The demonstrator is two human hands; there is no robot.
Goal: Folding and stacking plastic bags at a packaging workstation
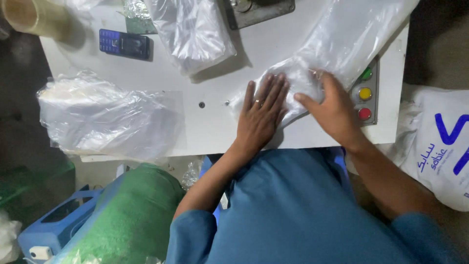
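My left hand, with a ring on one finger, lies flat with fingers together on the near end of a long clear plastic bag that stretches across the white table toward the far right. My right hand presses on the same bag just to the right, thumb pointing toward the left hand, fingers spread over the crumpled plastic. Both hands rest on the bag; neither closes around it.
A loose heap of clear bags lies at the table's left, another bundle at the back. A dark phone, a tape roll, a panel of green, yellow and red buttons, a white sack and a green roll surround me.
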